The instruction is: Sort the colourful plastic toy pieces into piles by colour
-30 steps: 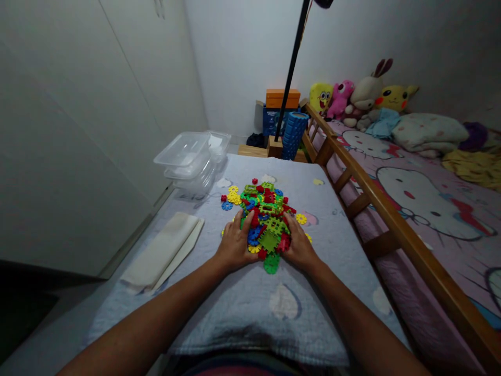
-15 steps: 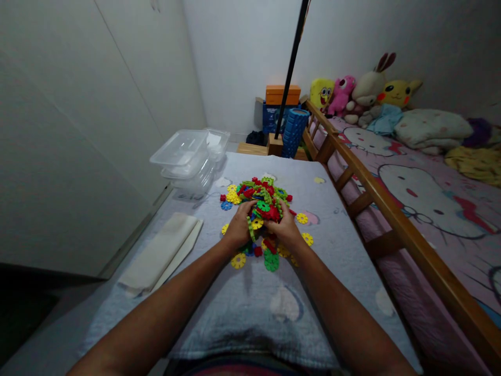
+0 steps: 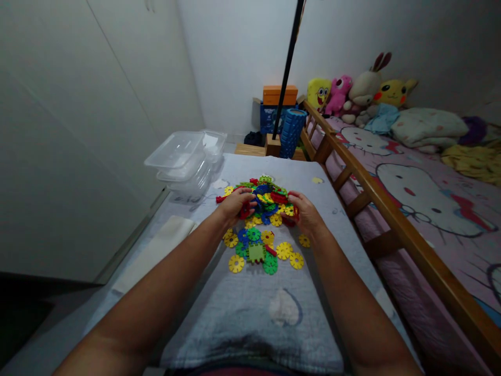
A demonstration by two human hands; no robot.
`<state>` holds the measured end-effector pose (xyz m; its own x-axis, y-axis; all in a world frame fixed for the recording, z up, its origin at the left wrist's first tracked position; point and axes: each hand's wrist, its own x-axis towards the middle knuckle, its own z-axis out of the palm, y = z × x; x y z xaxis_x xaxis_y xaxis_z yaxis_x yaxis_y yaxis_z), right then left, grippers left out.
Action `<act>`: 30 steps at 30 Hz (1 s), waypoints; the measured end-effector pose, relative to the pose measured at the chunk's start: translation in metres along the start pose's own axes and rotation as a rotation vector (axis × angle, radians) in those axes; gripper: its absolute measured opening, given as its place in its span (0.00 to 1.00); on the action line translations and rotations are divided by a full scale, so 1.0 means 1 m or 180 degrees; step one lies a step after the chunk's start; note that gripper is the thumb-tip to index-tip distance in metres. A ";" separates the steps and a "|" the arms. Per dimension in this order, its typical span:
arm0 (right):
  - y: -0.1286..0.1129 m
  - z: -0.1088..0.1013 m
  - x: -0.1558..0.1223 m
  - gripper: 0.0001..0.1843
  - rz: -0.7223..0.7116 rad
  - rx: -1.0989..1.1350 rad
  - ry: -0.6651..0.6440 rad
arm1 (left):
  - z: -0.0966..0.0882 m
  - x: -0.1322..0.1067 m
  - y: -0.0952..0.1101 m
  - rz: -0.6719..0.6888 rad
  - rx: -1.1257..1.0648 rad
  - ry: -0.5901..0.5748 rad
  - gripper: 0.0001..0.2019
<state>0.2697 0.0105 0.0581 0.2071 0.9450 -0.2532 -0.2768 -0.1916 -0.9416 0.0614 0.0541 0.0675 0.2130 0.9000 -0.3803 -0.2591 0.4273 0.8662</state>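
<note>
A pile of plastic building pieces (image 3: 268,201) in red, yellow, blue and green lies on the cloth-covered table (image 3: 250,308). At its left side is my left hand (image 3: 234,204), fingers apart, with a red piece (image 3: 245,211) beneath or against them. My right hand (image 3: 307,213) is at the pile's right edge, fingers spread and curved, and a red piece (image 3: 296,213) shows beside them. Whether either red piece is gripped, I cannot tell. In front of the pile lie a light green square piece (image 3: 256,253), a green disc (image 3: 270,263) and several yellow notched discs (image 3: 236,263).
Clear plastic containers (image 3: 176,149) are stacked at the table's far left. A folded cream cloth (image 3: 156,253) lies nearer, beside my left forearm. Along the right runs a wooden bed rail (image 3: 364,190). Behind the table stand a blue foam roller (image 3: 293,133) and a black pole (image 3: 287,68).
My hands have moved apart from the middle of the pile, and the cluster between them has been let go. The pieces are spread differently, and a green square now lies in front.
</note>
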 end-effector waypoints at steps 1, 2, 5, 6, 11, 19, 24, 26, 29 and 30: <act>-0.001 -0.005 0.000 0.20 -0.0025 -0.0151 -0.0006 | -0.001 0.000 0.001 0.0079 -0.0055 -0.0029 0.18; -0.002 -0.010 0.001 0.20 -0.0081 -0.0341 -0.0053 | -0.003 0.000 0.002 0.0168 -0.0089 -0.0072 0.18; -0.005 -0.022 0.000 0.18 -0.0605 -0.1284 -0.0317 | -0.010 -0.004 0.003 0.0459 0.0140 -0.0220 0.21; -0.005 -0.025 0.000 0.17 -0.0888 -0.1719 -0.0413 | -0.014 -0.006 0.002 0.0558 0.0369 -0.0244 0.22; 0.002 -0.012 -0.007 0.13 -0.1733 -0.3835 -0.0386 | -0.032 -0.013 -0.011 0.1349 0.2446 -0.0035 0.21; 0.035 0.033 -0.007 0.30 -0.1837 -0.4948 -0.0460 | -0.006 -0.005 -0.040 0.1776 0.5013 0.0138 0.29; 0.043 0.024 -0.003 0.26 -0.1918 -0.4345 -0.0579 | -0.001 0.002 -0.054 0.1805 0.4563 -0.0051 0.24; 0.040 0.016 0.002 0.23 -0.1928 -0.3986 -0.0558 | -0.003 0.003 -0.056 0.1880 0.4032 -0.0101 0.21; 0.032 0.007 0.014 0.18 -0.1747 -0.3309 -0.0502 | -0.004 0.008 -0.052 0.1841 0.3213 -0.0072 0.16; 0.028 0.005 0.019 0.16 -0.1657 -0.3049 -0.0511 | -0.004 0.010 -0.048 0.1795 0.2996 -0.0052 0.13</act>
<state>0.2614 0.0244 0.0276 -0.0565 0.9800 0.1910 0.6656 0.1795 -0.7244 0.0725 0.0427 0.0211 0.3040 0.9413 0.1466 0.4983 -0.2882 0.8177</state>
